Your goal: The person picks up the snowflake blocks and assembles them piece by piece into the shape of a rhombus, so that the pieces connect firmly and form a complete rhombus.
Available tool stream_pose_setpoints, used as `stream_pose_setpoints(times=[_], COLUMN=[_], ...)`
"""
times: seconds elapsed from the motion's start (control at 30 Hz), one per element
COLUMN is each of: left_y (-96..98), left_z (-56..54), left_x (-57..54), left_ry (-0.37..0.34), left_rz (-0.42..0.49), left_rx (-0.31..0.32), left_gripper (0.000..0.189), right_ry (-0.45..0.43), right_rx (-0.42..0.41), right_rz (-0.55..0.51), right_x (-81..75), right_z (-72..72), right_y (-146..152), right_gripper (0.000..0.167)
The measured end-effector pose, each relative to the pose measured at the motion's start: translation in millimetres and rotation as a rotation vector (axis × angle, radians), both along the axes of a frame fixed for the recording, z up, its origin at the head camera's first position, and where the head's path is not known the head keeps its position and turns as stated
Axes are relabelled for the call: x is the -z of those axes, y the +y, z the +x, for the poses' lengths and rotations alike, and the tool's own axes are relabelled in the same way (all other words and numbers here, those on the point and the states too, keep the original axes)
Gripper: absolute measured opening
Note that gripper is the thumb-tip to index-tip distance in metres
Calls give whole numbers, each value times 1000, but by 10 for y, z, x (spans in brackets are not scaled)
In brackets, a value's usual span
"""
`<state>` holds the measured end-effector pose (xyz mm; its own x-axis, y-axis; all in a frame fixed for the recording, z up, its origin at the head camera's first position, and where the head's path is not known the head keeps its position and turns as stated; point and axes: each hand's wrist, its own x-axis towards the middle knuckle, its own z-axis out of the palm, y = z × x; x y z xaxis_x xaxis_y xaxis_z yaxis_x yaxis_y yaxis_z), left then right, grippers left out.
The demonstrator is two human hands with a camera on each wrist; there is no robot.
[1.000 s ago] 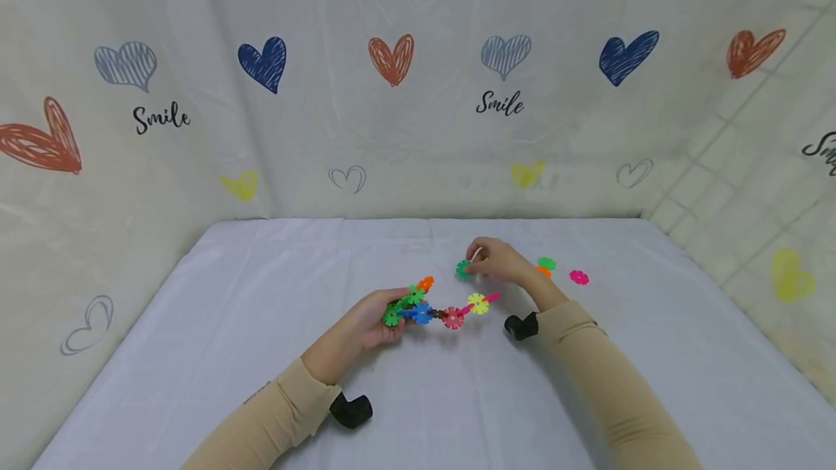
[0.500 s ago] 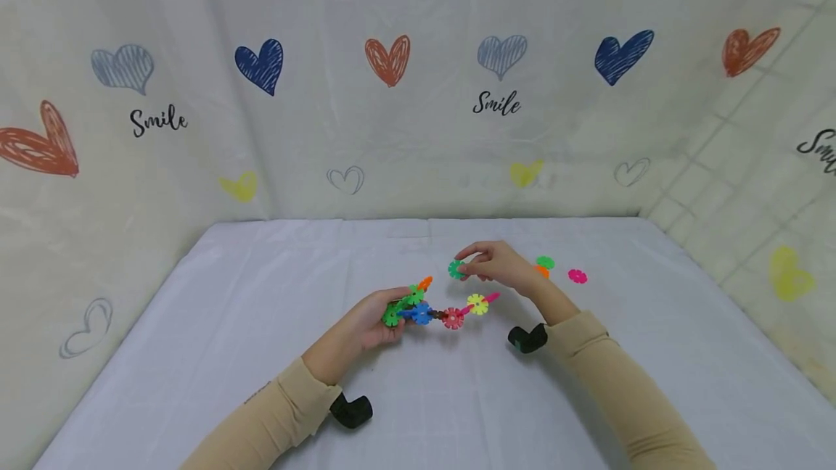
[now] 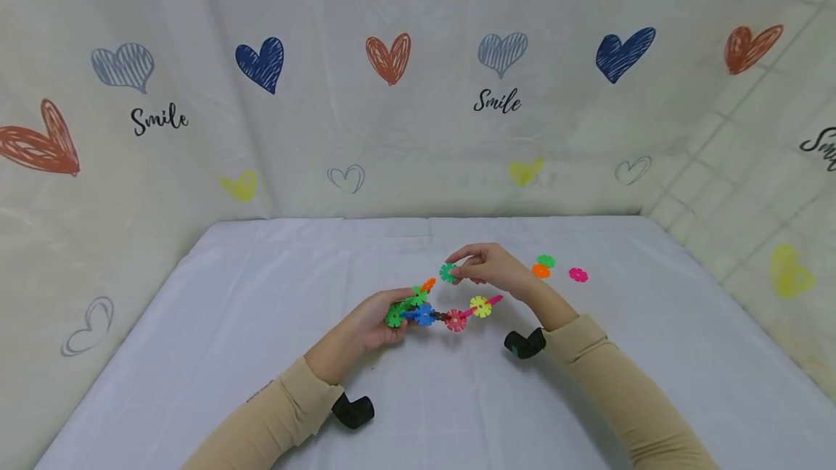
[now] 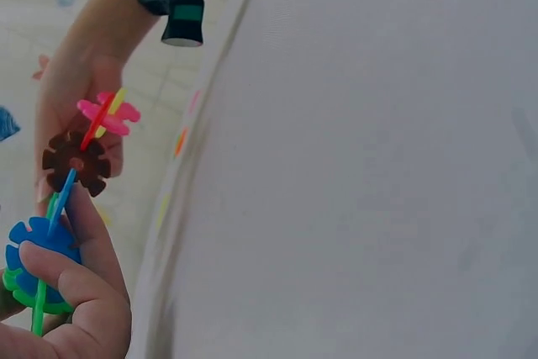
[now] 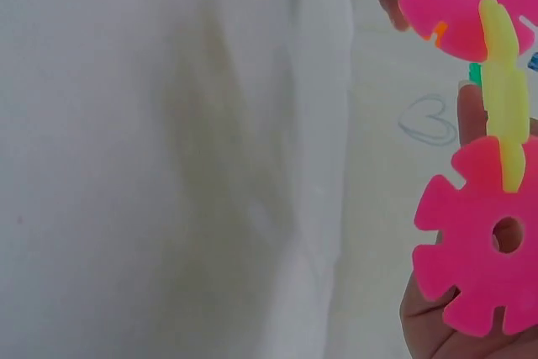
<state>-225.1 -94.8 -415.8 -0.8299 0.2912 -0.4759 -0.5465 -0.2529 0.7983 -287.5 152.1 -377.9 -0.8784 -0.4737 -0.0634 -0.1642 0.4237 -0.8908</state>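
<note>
Chain (image 3: 425,315) looked light, stiff, best rim-held; left grip (image 3: 374,319) pinched it, right grip (image 3: 493,265) a teal disc (image 3: 447,272) nearer the table's (image 3: 300,274) far edge.

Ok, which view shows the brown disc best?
Left wrist: the brown disc is nearly face-on, its notches clear. Head shows it small and edge-on between the blue disc and red disc; right wrist doesn't show it.
</note>
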Motion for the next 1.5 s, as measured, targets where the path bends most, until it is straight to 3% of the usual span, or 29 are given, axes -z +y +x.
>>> stream_pose_setpoints(times=[0.27, 0.57, 0.9, 1.2, 1.5], left_y=[14, 31, 22, 8, 16], left_z=[-4, -16, 13, 29, 39], left_x=[32, -7, -66, -86, -103], left_ry=[3, -10, 94, 184, 225], left_rz=[-24, -22, -90, -181, -242], left_rx=[14, 20, 103, 124, 133], left_gripper=[31, 33, 50, 48, 48], right_ry=[6, 12, 36, 6, -36], right_rx=[-8, -30, -26, 1, 8], right_rz=[6, -1, -5, -33, -33], right_x=[58, 26, 18, 5, -34], right_z=[20, 39, 105, 146, 132], right_y=[-25, -72, -138, -176, -171], right_gripper=[32, 28, 29, 28, 27])
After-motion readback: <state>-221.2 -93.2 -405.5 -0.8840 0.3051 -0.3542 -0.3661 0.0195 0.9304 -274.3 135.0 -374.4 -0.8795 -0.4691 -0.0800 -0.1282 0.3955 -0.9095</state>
